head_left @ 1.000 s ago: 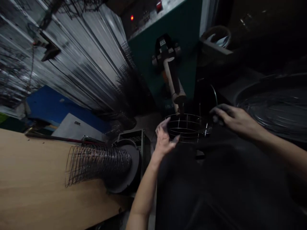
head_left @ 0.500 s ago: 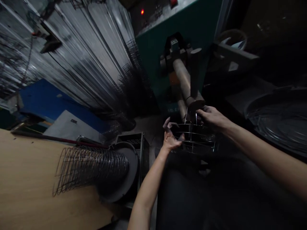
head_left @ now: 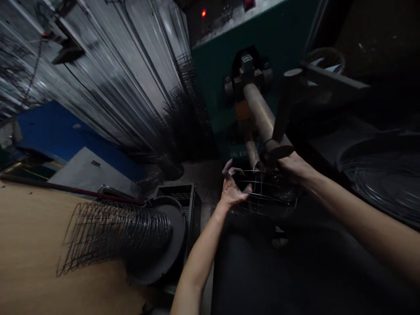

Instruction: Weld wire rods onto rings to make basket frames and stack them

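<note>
A small round wire cage (head_left: 267, 194) made of rings and upright wires sits under the tip of a long brown machine arm (head_left: 262, 118). My left hand (head_left: 232, 186) grips the cage's left rim with curled fingers. My right hand (head_left: 293, 168) holds the cage's right top edge, just below the arm's round end (head_left: 278, 151). The cage's lower part fades into the dark.
A green machine (head_left: 249, 52) with a red light stands behind the arm. A stack of nested wire cages (head_left: 114, 232) lies on its side on a wooden table (head_left: 29, 253). Wire rings lie at the right (head_left: 383, 175). Corrugated metal sheets (head_left: 114, 87) lean at the left.
My right hand has come in from the right onto the cage's top edge. Both hands have brought the cage up under the arm's tip. My view has shifted closer.
</note>
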Available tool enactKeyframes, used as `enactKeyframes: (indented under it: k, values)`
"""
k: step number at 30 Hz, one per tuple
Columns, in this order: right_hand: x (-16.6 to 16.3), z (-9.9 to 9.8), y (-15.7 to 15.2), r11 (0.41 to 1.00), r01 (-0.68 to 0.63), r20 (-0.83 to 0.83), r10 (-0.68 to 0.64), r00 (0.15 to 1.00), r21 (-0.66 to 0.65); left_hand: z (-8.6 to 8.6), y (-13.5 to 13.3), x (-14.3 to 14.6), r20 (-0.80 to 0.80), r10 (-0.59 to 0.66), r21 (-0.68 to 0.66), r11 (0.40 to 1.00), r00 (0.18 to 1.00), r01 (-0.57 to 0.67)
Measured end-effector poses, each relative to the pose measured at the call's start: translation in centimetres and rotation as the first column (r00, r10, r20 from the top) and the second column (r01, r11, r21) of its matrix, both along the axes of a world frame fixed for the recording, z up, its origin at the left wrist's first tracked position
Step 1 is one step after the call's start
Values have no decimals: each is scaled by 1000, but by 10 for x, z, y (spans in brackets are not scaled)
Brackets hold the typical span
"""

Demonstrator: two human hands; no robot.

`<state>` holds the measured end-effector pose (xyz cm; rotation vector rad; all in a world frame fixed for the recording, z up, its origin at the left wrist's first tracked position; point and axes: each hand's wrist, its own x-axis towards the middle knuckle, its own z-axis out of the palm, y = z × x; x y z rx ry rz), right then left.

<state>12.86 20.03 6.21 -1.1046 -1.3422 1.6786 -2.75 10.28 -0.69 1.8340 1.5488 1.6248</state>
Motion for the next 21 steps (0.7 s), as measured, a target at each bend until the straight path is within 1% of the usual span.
enactKeyframes:
  k: [4, 7, 9, 11, 14, 16, 18, 20, 21]
  values:
    - [-1, -6, 2, 1000, 13, -29, -13, 999, -16, -3, 2, -2, 3, -32, 42, 999, 999, 32]
    - [-2, -11, 2, 1000, 6, -83, -8, 997, -26, -2, 2, -4, 7, -57, 21, 998, 998, 57]
    - [-3, -12, 2, 999, 2, -76, -6, 997, -49, -1, 3, -6, -13, -61, -4, 998, 998, 61]
    - [-3, -8, 4, 997, 10, -57, -15, 998, -73, 1, 5, -9, -58, -68, -16, 998, 996, 68]
    - [1, 4, 8, 995, 40, -43, -45, 998, -96, 0, 4, -12, -135, -108, -11, 994, 985, 108]
    - [7, 15, 9, 993, 61, -29, -65, 997, -99, -4, -2, -11, -193, -142, -14, 990, 971, 142]
    - [18, 23, 7, 991, 70, 4, -70, 998, -111, -10, -14, -5, -271, -146, -39, 989, 951, 141]
    - [34, 25, -1, 986, 68, 54, -61, 997, -153, -16, -34, 10, -390, -151, -101, 987, 908, 121]
    - [45, 24, -7, 986, 63, 119, -44, 992, -157, -18, -46, 21, -458, -171, -140, 983, 872, 120]
